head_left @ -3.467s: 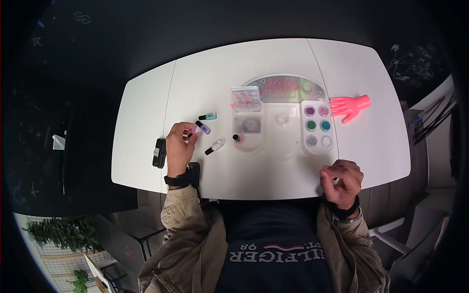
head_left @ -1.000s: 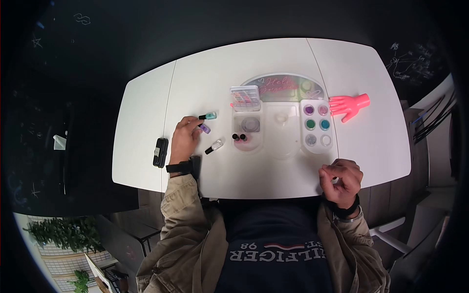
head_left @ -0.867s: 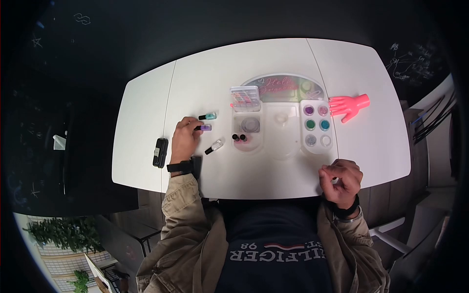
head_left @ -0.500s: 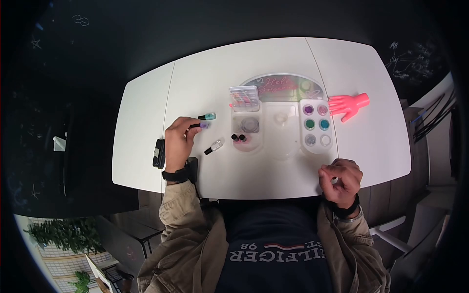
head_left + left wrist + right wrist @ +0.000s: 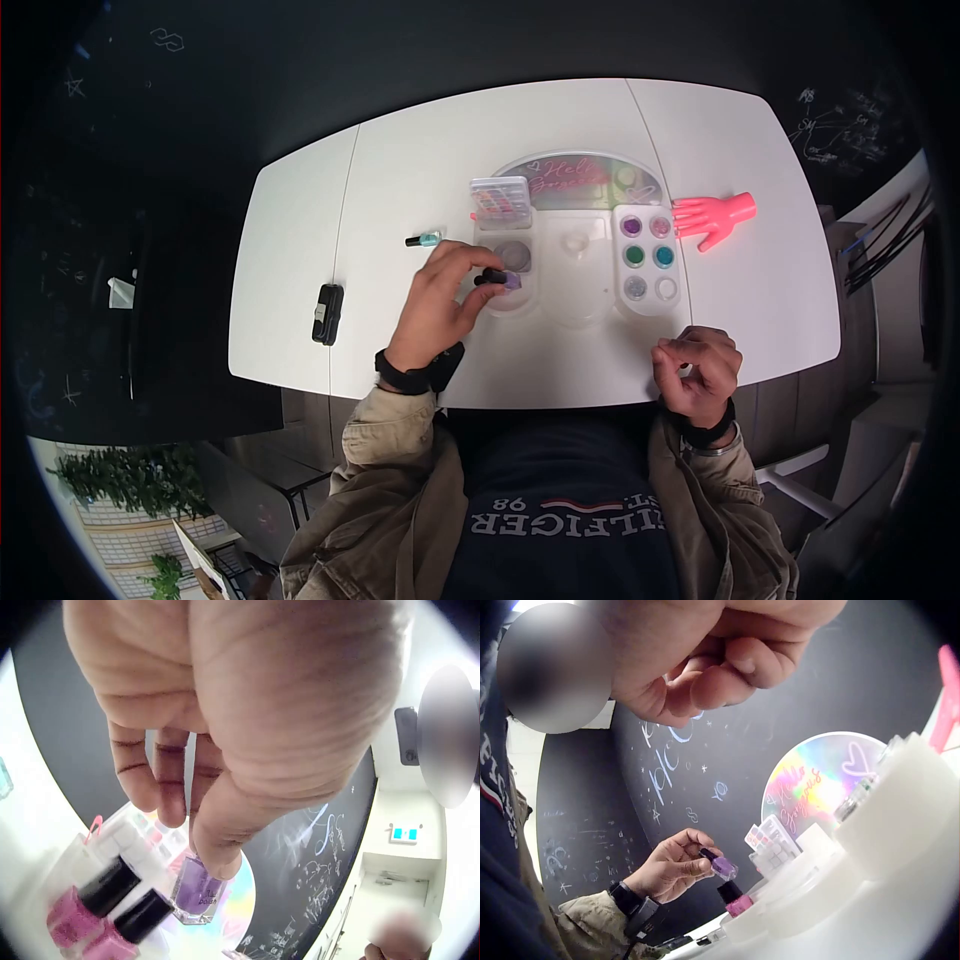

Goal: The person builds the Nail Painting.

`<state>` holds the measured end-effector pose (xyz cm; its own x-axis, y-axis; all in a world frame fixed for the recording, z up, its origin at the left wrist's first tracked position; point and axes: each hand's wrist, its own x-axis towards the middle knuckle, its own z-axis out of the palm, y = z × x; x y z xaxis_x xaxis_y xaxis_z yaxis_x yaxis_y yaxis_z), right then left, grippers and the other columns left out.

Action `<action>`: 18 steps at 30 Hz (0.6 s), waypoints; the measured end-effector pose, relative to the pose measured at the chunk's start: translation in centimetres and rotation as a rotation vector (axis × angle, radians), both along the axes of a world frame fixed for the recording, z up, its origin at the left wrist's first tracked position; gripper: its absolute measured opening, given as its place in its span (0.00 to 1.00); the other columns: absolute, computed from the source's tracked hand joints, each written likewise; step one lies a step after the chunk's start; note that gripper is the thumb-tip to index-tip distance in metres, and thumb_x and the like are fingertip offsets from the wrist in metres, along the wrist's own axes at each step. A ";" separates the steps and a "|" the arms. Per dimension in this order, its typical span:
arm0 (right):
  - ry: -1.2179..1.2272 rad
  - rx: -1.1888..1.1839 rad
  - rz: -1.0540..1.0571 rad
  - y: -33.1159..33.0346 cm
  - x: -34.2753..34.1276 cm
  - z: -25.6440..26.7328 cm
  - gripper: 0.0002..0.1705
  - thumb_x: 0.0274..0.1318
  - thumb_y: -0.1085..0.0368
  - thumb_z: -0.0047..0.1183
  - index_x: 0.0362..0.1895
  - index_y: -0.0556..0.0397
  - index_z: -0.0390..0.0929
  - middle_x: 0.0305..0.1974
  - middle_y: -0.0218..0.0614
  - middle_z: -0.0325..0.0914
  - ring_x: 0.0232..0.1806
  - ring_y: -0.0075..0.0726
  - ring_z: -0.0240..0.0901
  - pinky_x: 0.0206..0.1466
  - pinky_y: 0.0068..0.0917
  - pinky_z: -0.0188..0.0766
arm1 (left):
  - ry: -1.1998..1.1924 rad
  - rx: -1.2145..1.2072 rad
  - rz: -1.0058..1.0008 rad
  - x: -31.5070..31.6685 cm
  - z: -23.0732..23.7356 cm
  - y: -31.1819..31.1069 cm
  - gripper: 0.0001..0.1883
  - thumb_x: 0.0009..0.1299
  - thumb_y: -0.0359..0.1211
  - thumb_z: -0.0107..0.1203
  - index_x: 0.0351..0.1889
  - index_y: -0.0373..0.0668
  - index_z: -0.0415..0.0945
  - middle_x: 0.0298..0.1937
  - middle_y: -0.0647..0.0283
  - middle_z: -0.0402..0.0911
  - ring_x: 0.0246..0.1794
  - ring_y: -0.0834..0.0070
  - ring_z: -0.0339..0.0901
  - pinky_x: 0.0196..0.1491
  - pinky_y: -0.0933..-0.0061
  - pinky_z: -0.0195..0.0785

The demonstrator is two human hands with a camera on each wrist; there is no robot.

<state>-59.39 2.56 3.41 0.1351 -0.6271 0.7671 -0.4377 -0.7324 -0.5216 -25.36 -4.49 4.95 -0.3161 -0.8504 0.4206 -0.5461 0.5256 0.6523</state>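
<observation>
My left hand [image 5: 435, 310] pinches a purple nail polish bottle [image 5: 199, 889] by its black cap between thumb and fingers, over the left front of a white vanity tray [image 5: 572, 295]. The bottle is tilted in the right wrist view, its glass base pointing away from the fingers. Close beside it, two pink nail polish bottles [image 5: 79, 919] with black caps stand in the tray's compartment; in the head view the hand covers them. Near the table's front edge, my right hand [image 5: 700, 370] idles with loosely curled fingers, nothing visible in it.
A teal nail polish bottle [image 5: 429, 240] lies left of the tray, and a black case [image 5: 326, 315] farther left. The tray bears a clear box [image 5: 502, 203], several glitter pots [image 5: 635, 257] and a rounded "Hello Gorgeous" back panel [image 5: 560, 178]. A pink mannequin hand [image 5: 718, 215] lies on the right.
My left hand has picked up the purple bottle from the table and carried it right, over the tray. Earlier, a second pink bottle joined the first there. The right hand stays put.
</observation>
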 end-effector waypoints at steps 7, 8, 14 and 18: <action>-0.010 0.016 0.005 0.0 -0.2 -0.2 0.11 0.50 0.80 0.73 0.35 0.56 0.85 0.18 0.26 0.77 0.15 0.28 0.73 0.23 0.24 0.64 | -0.092 0.105 -0.005 -0.7 -0.9 0.1 0.21 0.65 0.21 0.74 0.56 0.39 0.81 0.48 0.57 0.88 0.50 0.59 0.85 0.53 0.62 0.80; -0.012 0.019 0.006 0.0 -0.2 -0.2 0.11 0.50 0.80 0.73 0.35 0.56 0.85 0.18 0.26 0.77 0.16 0.28 0.73 0.23 0.24 0.64 | -0.112 0.090 -0.005 -0.7 -1.1 0.1 0.22 0.65 0.20 0.73 0.56 0.39 0.81 0.48 0.57 0.88 0.50 0.58 0.85 0.52 0.62 0.81; -0.004 0.008 -0.001 0.0 -0.1 -0.2 0.11 0.50 0.80 0.73 0.35 0.56 0.85 0.18 0.26 0.77 0.16 0.28 0.73 0.23 0.24 0.65 | -0.228 0.024 -0.042 -0.8 -1.7 -0.2 0.24 0.63 0.18 0.72 0.58 0.39 0.80 0.49 0.56 0.87 0.53 0.56 0.84 0.52 0.61 0.83; -0.004 0.012 -0.002 0.0 -0.1 -0.3 0.11 0.50 0.80 0.73 0.35 0.56 0.85 0.18 0.27 0.77 0.16 0.28 0.73 0.23 0.24 0.65 | -0.247 0.059 -0.031 -1.0 -1.2 -0.1 0.25 0.63 0.20 0.73 0.59 0.39 0.81 0.50 0.56 0.87 0.54 0.55 0.84 0.53 0.61 0.82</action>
